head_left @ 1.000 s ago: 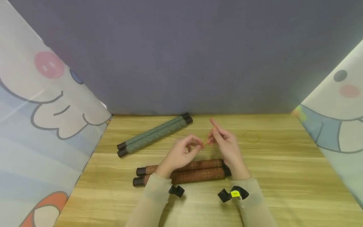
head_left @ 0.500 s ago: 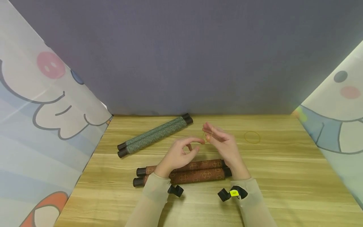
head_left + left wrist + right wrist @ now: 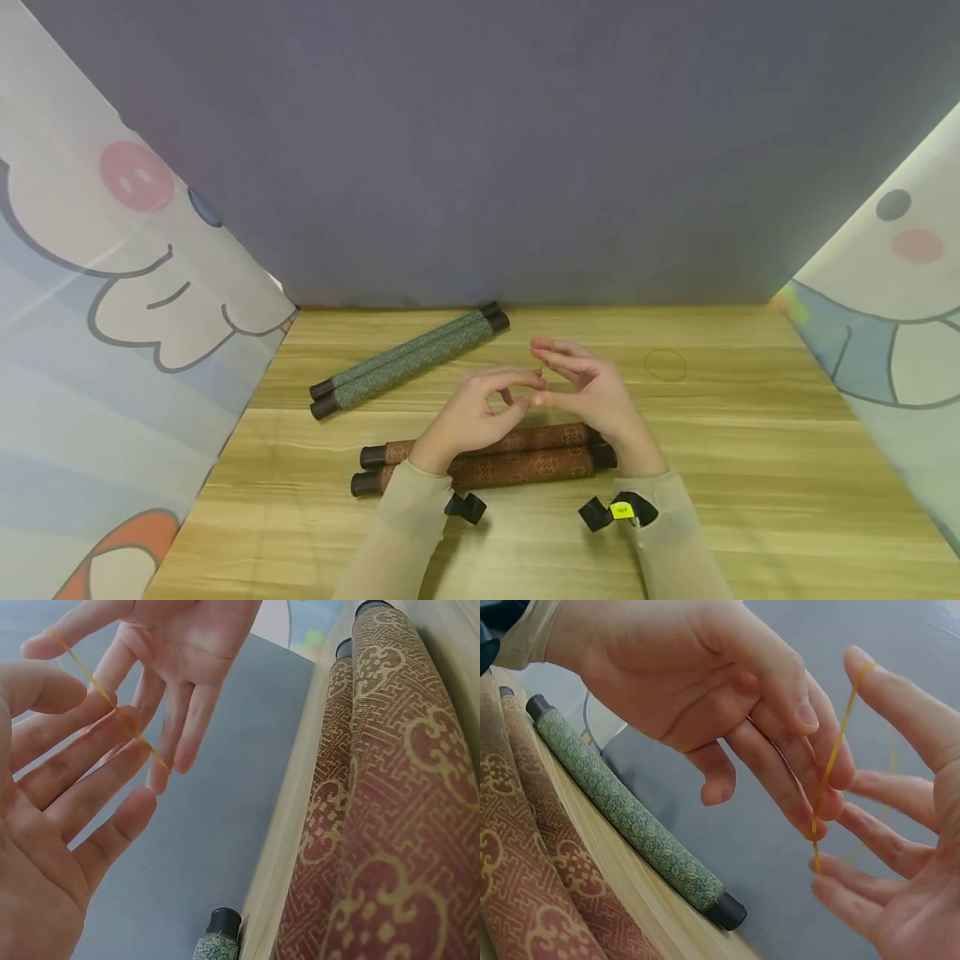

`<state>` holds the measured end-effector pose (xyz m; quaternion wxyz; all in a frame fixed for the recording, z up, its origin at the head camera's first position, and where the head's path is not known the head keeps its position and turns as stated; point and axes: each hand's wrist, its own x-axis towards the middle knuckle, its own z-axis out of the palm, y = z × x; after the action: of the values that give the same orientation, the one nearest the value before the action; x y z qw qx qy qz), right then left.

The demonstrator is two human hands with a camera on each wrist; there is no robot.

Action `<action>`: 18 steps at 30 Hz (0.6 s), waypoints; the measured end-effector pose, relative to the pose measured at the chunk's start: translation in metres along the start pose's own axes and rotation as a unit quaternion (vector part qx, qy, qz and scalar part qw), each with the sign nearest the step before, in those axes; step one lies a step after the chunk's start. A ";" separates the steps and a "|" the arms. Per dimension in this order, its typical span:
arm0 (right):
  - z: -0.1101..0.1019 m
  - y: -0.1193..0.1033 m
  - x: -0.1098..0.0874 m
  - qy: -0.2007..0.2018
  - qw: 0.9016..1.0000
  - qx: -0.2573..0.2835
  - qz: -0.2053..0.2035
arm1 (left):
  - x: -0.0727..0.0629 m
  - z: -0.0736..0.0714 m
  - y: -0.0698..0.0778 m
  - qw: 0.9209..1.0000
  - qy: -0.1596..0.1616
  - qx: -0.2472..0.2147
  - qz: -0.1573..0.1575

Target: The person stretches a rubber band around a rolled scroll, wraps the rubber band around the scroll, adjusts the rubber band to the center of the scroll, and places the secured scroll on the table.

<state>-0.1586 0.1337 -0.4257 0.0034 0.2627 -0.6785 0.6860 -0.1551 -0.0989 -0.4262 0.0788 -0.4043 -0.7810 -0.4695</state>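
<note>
- Had a thin, yellow, elastic band in midair between both hands, stretched into a taut loop.
- Carried it round thumb and fingers of the bare right hand, grip spread wide, fingers nearly straight.
- Touched near strand with fingertips of the bare left hand, fingers loosely bent, gap narrow between thumb and index; could not tell exactly which tips bore on it.
- Saw thumbs near each other but apart in right wrist view.
- Found two reddish-brown, gold-patterned, cloth-covered rolls with black ends below the hands, side by side, partly hidden by left forearm and right hand.
- Noted two green, fine-patterned, cloth-covered rolls with black ends beyond the left hand, side by side, set diagonally, right ends near the back.
- Spotted a second thin, yellow, elastic loop flat to the right of the right hand.
- Logged all rolls and second loop on a pale, yellowish, wood-grain table.
- Saw pale, long sleeves and small, black wrist devices on both arms, plus plain, grey panel behind.
</note>
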 end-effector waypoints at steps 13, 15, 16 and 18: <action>-0.005 0.000 -0.002 -0.037 0.997 -0.066 -0.004 | 0.000 0.002 -0.001 1.000 -0.008 -0.002 0.006; -0.006 0.001 -0.002 -0.040 0.996 -0.074 -0.002 | 0.000 0.003 -0.001 1.000 -0.010 -0.008 0.006; -0.007 0.001 -0.002 -0.041 0.996 -0.076 0.000 | 0.000 0.003 -0.001 1.000 -0.011 -0.009 0.006; -0.008 0.001 -0.002 -0.044 0.996 -0.084 0.001 | 0.000 0.003 -0.001 1.000 -0.014 -0.011 0.004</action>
<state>-0.1602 0.1412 -0.4265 -0.0049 0.2905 -0.7334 0.6145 -0.1548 -0.0961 -0.4283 0.0649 -0.4146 -0.7751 -0.4724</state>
